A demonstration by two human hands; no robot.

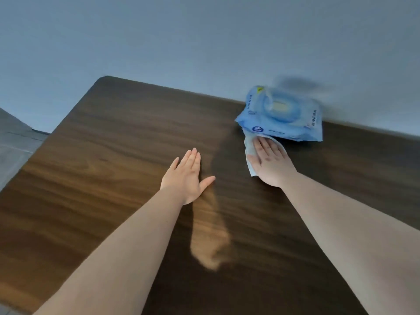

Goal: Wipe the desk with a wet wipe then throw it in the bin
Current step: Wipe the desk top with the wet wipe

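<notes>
A dark wooden desk point(113, 155) fills most of the head view. My right hand point(270, 162) lies flat, pressing a white wet wipe point(250, 151) onto the desk top; the wipe shows along the hand's left side and past the fingertips. Just beyond it a blue pack of wet wipes point(284, 114) leans against the wall, its lower edge touching the wipe. My left hand point(186, 178) rests flat on the desk to the left, fingers together and thumb out, holding nothing. No bin is in view.
A pale grey wall point(204, 42) runs along the desk's far edge. The desk's rounded far-left corner point(104, 78) gives way to grey floor point(16, 144) on the left. A bright patch of light lies on the wood between my forearms.
</notes>
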